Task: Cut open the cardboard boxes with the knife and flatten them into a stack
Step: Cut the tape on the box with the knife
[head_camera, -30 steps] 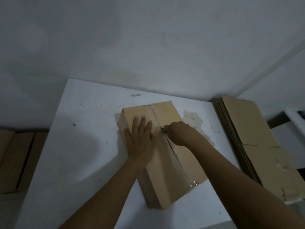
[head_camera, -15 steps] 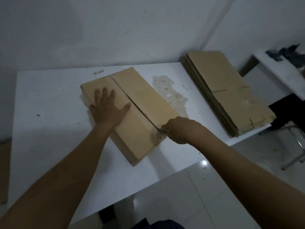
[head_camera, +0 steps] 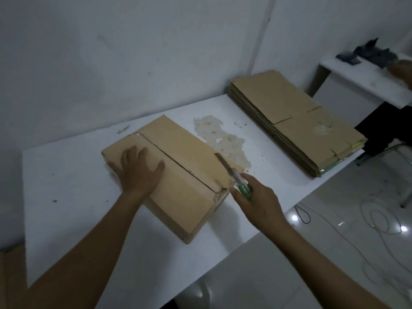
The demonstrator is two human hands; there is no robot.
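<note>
Here's the box (head_camera: pixel 185 143), lying flat on the white surface (head_camera: pixel 66 186), long side angled away toward the wall. A dark slit (head_camera: pixel 178 166) runs down the middle seam of its top from the far end to the near end, with a bit of clear tape crumpled at the near corner.

The left hand (head_camera: pixel 138 172) lies flat on the box, fingers spread, pressing the flap left of the slit. The right hand (head_camera: pixel 258 199) sits just off the box's near right corner, fingers curled tight round the green handle of the knife (head_camera: pixel 231 175). The blade points up and away along the box's right edge. I can't tell whether it touches the cardboard. The two hands are apart, with the slit between them.

Right of the box, a rough pale patch of residue (head_camera: pixel 220 139) marks the surface. Further right, well apart from the box, a stack of flattened cardboard (head_camera: pixel 289 117) lies at the end of the surface. Beyond that stands a small white table (head_camera: pixel 356 79), and pale cables (head_camera: pixel 379 219) loop on the glossy floor.
</note>
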